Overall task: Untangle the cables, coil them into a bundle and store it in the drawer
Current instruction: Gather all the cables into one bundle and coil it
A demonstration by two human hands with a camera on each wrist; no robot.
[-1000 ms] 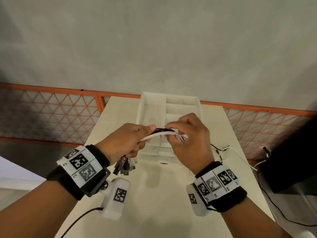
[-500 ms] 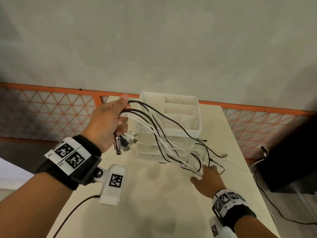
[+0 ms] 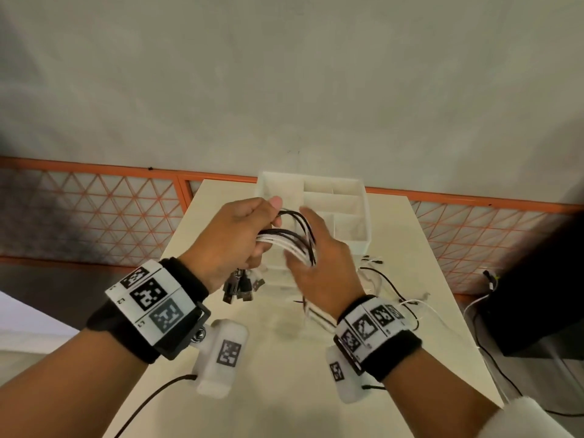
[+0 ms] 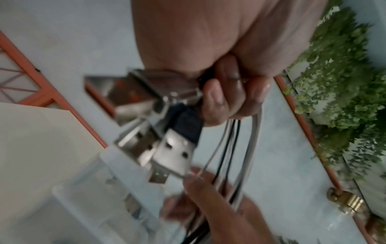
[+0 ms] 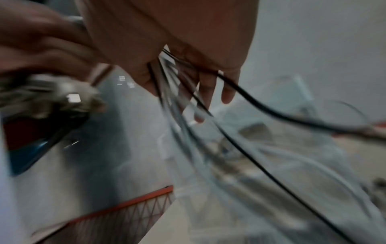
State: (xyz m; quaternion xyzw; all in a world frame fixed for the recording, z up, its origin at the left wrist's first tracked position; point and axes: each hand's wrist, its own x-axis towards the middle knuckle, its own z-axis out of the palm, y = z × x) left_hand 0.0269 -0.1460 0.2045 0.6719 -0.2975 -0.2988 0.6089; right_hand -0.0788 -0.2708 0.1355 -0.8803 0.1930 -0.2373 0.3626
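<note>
Several black and white cables (image 3: 284,238) arch between my two hands above the beige table (image 3: 284,390). My left hand (image 3: 252,229) grips the bundle near its ends, and the USB plugs (image 3: 240,287) hang below the fist; the left wrist view shows these plugs (image 4: 167,148) under my curled fingers (image 4: 225,99). My right hand (image 3: 313,248) is beside it with straight fingers, and the strands run across its palm. In the right wrist view the cables (image 5: 271,113) pass between the spread fingers (image 5: 206,92). Loose tails (image 3: 395,298) lie on the table to the right. The white drawer unit (image 3: 363,245) stands just behind my hands.
The drawer unit's top is an open tray with compartments (image 3: 331,191). An orange lattice railing (image 3: 94,216) runs behind the table. A black box (image 3: 537,295) with wires sits off the table's right edge.
My right hand has come up from the table at the right, where it had drawn the cables out, to beside my left hand. The left hand has moved right and lower.
</note>
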